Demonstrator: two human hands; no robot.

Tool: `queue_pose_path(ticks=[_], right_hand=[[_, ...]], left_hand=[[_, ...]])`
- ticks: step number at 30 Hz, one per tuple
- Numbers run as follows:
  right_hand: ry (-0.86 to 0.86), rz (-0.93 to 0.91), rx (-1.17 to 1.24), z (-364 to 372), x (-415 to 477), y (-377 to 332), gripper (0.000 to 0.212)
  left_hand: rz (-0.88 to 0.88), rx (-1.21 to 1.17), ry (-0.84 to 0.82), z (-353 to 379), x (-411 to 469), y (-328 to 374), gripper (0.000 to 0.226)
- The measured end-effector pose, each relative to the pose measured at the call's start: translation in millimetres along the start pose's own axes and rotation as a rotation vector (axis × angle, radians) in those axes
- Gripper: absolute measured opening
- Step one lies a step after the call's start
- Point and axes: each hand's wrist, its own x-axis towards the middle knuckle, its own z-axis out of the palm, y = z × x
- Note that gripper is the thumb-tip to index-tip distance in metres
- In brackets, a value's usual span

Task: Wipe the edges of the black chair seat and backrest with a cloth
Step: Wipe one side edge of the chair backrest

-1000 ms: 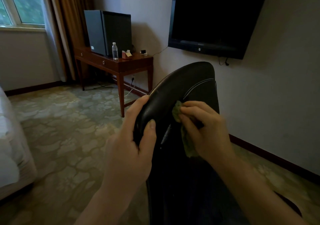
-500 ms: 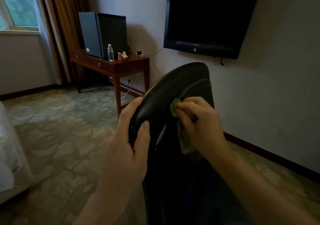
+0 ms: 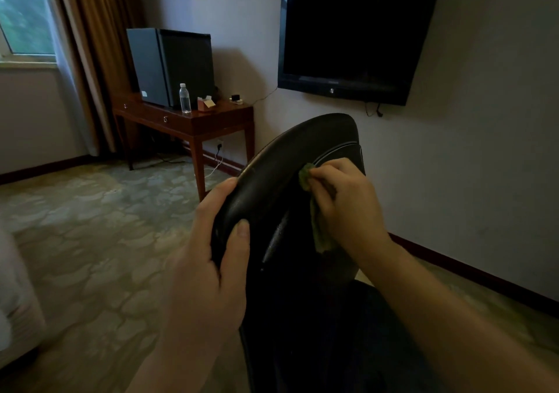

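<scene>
Your left hand (image 3: pixel 208 274) is clamped on the near left rim of the black padded leather chair backrest (image 3: pixel 290 180), thumb pressed on the near face and fingers wrapped over the rounded edge. Your right hand (image 3: pixel 348 208) holds a small crumpled green cloth (image 3: pixel 314 211) in a closed grip, with the fingertips (image 3: pixel 317 177) pressing its upper end against the backrest's face just beside the pale piping seam that follows the top edge. The lower end of the cloth hangs loose below your palm. The backrest stands in the near centre of the scene and leans toward the far right wall; its curved top edge is exposed and untouched beyond both hands. The seat lies in the dark below your forearms and its edges cannot be made out.

To the left, the patterned carpet (image 3: pixel 90 226) lies open from the chair to the far wall. A brown wooden desk (image 3: pixel 193 120) stands far left against the wall, well apart from the chair, carrying a black boxy cabinet (image 3: pixel 169 65) and a clear plastic water bottle (image 3: pixel 184 98). A black flat wall-mounted television (image 3: pixel 354 38) hangs above and beyond the backrest. To the right, a narrow strip of floor separates the chair from the wall and its dark skirting. A pale bed edge (image 3: pixel 15 302) sits near left.
</scene>
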Motion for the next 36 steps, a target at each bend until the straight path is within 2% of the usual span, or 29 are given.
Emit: queue_pose_path(ticks=[9, 13, 18, 24, 27, 32, 36], right_hand=[[0.017, -0.174, 0.028, -1, -23, -11, 0.032], [0.028, -0.088, -0.044, 3, -4, -1, 0.026], [0.005, 0.042, -0.013, 3, 9, 8, 0.022], [0.075, -0.051, 0.084, 10, -20, -11, 0.027], [0.054, -0.081, 0.079, 9, -18, -5, 0.026], [0.042, 0.086, 0.060, 10, 9, 10, 0.021], [0.043, 0.132, 0.101, 10, 9, 12, 0.019]], left_hand=[[0.014, -0.015, 0.036, 1, 1, 1, 0.039], [-0.002, -0.018, 0.027, 1, 1, -1, 0.040], [-0.014, -0.017, 0.019, 1, 2, -4, 0.042], [0.019, -0.025, 0.020, 0, 5, -4, 0.040], [0.027, -0.041, 0.019, 2, 6, -5, 0.040], [-0.015, -0.027, 0.003, 3, 8, -12, 0.041], [-0.029, -0.067, -0.006, 6, 14, -16, 0.043]])
